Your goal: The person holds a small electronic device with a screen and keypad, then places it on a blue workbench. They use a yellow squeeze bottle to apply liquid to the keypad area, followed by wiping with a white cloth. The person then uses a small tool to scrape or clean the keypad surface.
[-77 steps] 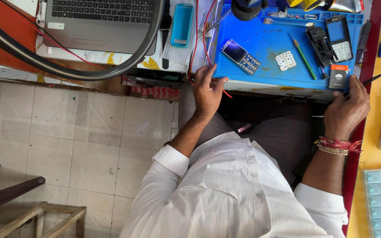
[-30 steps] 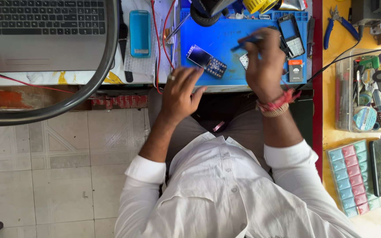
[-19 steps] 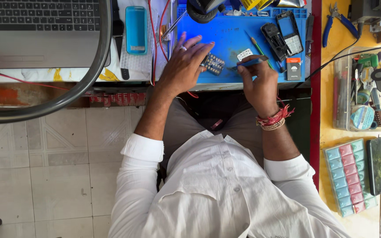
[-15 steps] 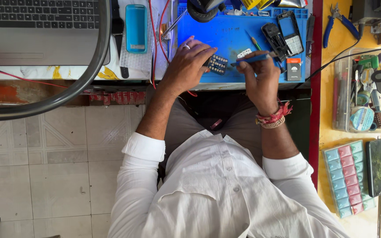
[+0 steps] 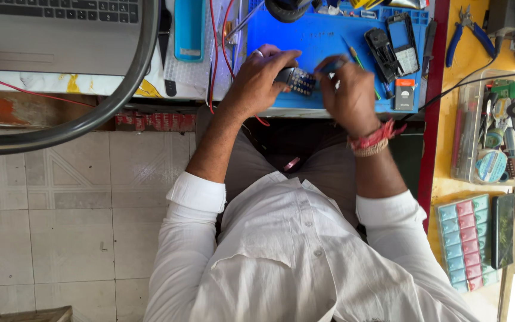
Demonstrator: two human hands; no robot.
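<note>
Both hands have drawn closer together over the near edge of the blue mat (image 5: 329, 48), where the left hand (image 5: 257, 80) grasps the small keypad phone (image 5: 298, 80) and the right hand (image 5: 350, 92) pinches a blue-handled tool (image 5: 329, 64) just beside it.

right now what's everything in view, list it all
keypad phone: 1, dark, held over the blue mat
blue mat: 1, blue, on the bench
phone parts: 2, black, right side of the mat
laptop: 1, grey, top left
blue case: 1, beside the laptop
pliers: 1, blue handles, yellow shelf
clear tray: 1, full of tools, right
parts box: 1, teal and pink, lower right
left hand: fingers on the phone
right hand: holds a thin tool at the phone
</note>
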